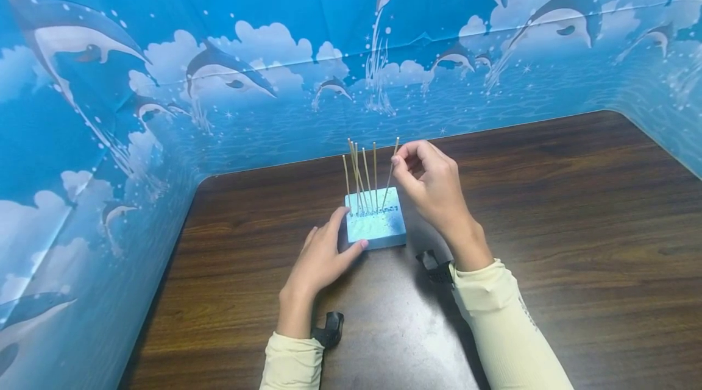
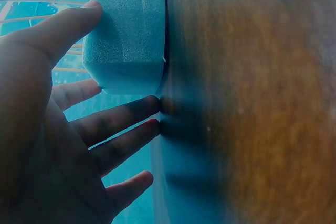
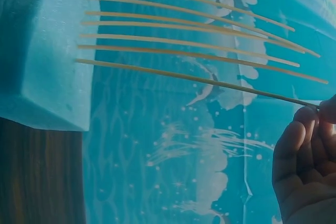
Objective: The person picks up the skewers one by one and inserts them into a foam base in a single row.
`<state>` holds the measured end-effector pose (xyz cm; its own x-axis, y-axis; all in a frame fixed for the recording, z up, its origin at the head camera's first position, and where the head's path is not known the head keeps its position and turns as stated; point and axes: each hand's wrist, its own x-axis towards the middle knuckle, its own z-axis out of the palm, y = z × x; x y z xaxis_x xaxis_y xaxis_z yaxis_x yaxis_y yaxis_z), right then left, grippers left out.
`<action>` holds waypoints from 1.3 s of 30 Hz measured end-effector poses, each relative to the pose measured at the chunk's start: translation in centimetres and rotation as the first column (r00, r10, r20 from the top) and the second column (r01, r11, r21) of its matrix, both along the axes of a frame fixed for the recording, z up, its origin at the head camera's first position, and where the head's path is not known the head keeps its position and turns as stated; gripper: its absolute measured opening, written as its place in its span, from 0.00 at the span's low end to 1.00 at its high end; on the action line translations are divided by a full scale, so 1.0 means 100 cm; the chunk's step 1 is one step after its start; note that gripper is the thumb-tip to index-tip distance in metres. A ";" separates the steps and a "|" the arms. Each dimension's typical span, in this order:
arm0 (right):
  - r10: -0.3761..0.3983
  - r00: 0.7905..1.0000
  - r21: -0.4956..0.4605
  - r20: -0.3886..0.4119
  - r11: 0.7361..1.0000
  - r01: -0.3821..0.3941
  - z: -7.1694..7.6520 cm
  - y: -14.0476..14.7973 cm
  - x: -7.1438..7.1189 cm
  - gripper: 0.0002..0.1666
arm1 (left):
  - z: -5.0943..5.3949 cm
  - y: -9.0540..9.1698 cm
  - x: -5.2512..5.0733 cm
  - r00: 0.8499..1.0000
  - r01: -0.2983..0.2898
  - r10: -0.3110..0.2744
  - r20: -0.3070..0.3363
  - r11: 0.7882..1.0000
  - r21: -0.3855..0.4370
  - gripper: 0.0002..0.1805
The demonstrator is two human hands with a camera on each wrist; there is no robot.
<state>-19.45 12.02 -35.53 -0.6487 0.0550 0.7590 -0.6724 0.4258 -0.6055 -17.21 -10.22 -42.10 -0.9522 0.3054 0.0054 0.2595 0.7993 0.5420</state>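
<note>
A light blue foam block lies on the table with a row of pitted holes across its top. Several thin wooden sticks stand in that row, some leaning. My right hand pinches the rightmost stick near its upper end between thumb and fingers; its lower end meets the block's top. My left hand is at the block's left front corner. In the left wrist view, its thumb touches the block's side and its index fingertip is at the block's edge, while the other fingers spread out fairly straight beside it.
The dark wood-grain table extends to both sides of the block. A blue dolphin-print sheet hangs behind and to the left. Black wrist devices sit at both cream sleeves.
</note>
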 end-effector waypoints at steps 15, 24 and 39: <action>0.038 0.998 0.004 0.052 0.999 -0.038 -0.016 -0.010 -0.007 0.05 | 0.000 -0.002 0.000 1.000 -0.011 0.011 0.011 1.000 -0.007 0.43; 0.041 0.997 0.024 0.062 0.999 -0.042 -0.015 -0.010 -0.006 0.03 | 0.000 0.000 -0.001 1.000 -0.006 0.006 0.004 1.000 -0.007 0.42; 0.043 0.996 0.040 0.078 0.998 -0.046 -0.015 -0.008 -0.007 0.04 | -0.001 -0.001 -0.001 1.000 -0.004 0.004 -0.003 1.000 -0.005 0.42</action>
<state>-20.15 11.18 -36.98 -0.7068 -0.0059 0.7074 -0.6428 0.4228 -0.6388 -17.27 -10.28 -42.17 -0.9535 0.3013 0.0073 0.2579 0.8030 0.5374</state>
